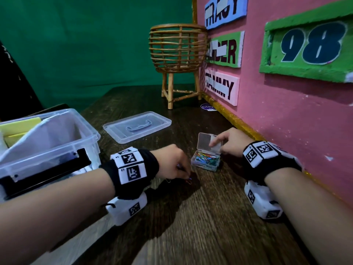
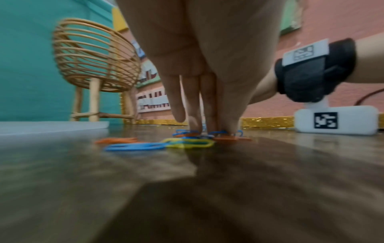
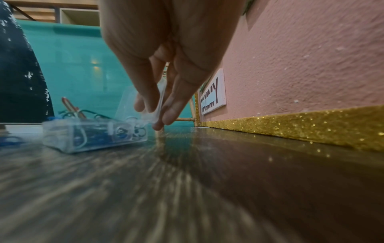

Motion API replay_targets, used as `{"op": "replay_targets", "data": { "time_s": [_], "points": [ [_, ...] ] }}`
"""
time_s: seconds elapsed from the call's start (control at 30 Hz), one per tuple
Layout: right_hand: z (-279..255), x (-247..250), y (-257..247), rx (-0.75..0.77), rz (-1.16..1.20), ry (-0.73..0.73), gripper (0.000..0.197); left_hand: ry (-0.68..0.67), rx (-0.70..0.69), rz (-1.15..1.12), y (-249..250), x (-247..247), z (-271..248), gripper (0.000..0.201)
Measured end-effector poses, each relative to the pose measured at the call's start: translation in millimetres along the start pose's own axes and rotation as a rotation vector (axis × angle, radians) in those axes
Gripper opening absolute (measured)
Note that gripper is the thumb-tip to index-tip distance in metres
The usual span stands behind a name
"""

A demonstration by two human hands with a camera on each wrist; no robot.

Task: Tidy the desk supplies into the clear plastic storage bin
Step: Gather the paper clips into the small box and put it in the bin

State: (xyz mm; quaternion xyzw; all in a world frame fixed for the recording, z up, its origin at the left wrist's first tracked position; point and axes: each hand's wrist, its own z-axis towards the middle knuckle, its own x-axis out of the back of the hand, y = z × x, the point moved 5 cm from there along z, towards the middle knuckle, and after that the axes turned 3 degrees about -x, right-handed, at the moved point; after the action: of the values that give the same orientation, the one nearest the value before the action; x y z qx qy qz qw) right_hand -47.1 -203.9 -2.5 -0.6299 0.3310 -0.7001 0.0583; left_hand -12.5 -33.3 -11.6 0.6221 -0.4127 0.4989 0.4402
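Loose coloured paper clips lie on the dark wooden desk. My left hand points its fingertips down onto them, and thumb and fingers pinch some clips. To their right stands a small clear paper clip box, full of coloured clips. Its hinged lid stands up open. My right hand pinches that lid between thumb and fingers, above the box. The clear plastic storage bin stands open at the left, holding yellow pads and paper.
The bin's clear lid lies flat behind the hands. A rattan basket stand is at the back. A pink wall with name signs and a gold glitter strip borders the desk on the right.
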Motion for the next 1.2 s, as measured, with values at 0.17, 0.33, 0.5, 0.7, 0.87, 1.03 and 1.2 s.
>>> {"op": "replay_targets", "data": {
  "time_s": [0.17, 0.33, 0.5, 0.7, 0.87, 1.03, 1.2],
  "points": [
    [-2, 0, -1, 0.0, -0.021, -0.003, 0.034, 0.007, 0.138, -0.022, -23, 0, -14, 0.049],
    [-2, 0, -1, 0.006, -0.014, -0.01, 0.04, -0.214, 0.181, -0.097, -27, -13, -18, 0.072],
    [0, -1, 0, 0.005, 0.021, -0.022, 0.039, -0.022, 0.171, -0.153, -24, -2, -15, 0.035],
    [1, -6, -4, 0.022, 0.026, -0.071, 0.041, 0.063, 0.169, -0.126, -25, 1, -11, 0.021],
    [2, -10, -7, 0.037, 0.103, -0.092, 0.039, 0.226, 0.184, -0.114, -26, 13, -6, 0.019],
    [3, -10, -7, 0.049, 0.087, -0.094, 0.039, 0.483, 0.09, -0.158, -16, 31, 5, 0.019],
    [4, -10, -8, 0.052, 0.089, -0.094, 0.039, 0.385, -0.001, -0.168, 0, 26, 29, 0.021]
  ]
}}
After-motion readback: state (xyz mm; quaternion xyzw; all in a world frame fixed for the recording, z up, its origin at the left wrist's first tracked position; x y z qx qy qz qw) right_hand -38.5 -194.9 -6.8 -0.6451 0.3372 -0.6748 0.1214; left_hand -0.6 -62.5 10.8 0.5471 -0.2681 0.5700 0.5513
